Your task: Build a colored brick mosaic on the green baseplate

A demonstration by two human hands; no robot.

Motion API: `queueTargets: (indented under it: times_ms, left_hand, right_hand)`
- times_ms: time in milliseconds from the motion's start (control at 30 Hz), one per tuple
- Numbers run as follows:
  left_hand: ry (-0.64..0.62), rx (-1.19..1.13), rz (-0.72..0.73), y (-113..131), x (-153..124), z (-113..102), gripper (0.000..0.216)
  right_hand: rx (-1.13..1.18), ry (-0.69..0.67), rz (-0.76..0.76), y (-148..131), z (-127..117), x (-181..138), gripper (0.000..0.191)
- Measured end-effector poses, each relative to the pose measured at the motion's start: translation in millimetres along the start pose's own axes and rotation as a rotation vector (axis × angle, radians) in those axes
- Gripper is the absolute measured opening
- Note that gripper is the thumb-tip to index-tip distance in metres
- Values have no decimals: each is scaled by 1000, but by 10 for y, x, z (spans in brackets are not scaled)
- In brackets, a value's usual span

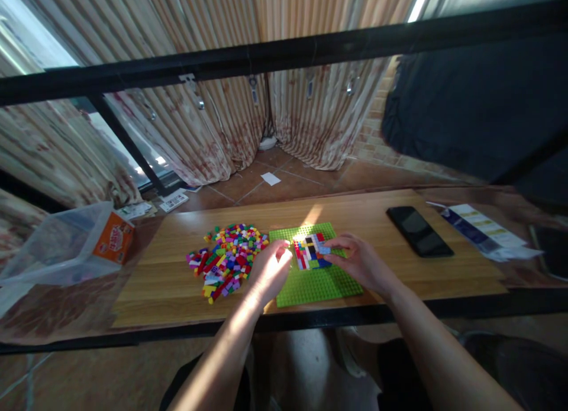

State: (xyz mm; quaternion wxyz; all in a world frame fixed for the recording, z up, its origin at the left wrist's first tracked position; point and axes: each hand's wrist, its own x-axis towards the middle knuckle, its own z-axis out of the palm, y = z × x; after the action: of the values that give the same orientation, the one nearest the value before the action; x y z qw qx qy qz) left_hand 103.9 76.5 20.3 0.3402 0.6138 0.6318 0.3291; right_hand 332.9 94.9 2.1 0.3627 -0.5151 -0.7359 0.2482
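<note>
A green studded baseplate (pixel 306 290) lies on the wooden board, with a patch of red, white, black, yellow and blue toy bricks (pixel 310 251) built on it. At the patch's right edge, my right hand (pixel 361 262) has its thumb and fingertips closed around a light blue brick (pixel 325 249). My left hand (pixel 271 268) is over the baseplate's left edge, its fingers curled together in bright sunlight; whatever they pinch, if anything, is too small to make out. Just left of that hand spreads a pile of loose coloured bricks (pixel 235 254).
A black phone (pixel 419 230) lies on the wooden board (pixel 168 281) to the right, with printed papers (pixel 488 227) beyond it. Far left stands a clear plastic box (pixel 62 245) with an orange label. A dark metal bar (pixel 284 53) crosses in front of the curtains.
</note>
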Motion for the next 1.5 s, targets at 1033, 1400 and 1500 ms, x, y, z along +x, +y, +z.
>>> queueTargets:
  times_ms: [1033,1400,1500]
  left_hand:
    - [-77,323,298,39,-202,213,33]
    - [-19,467,400,27,-282,315,41]
    - [-28,573,426,37,-317,371,47]
  right_hand:
    - [-316,-3,-193,48,221,-64,26]
    - [-138,128,2,183,200,-26,30]
    - [-161,154,61,205,241,-15,36]
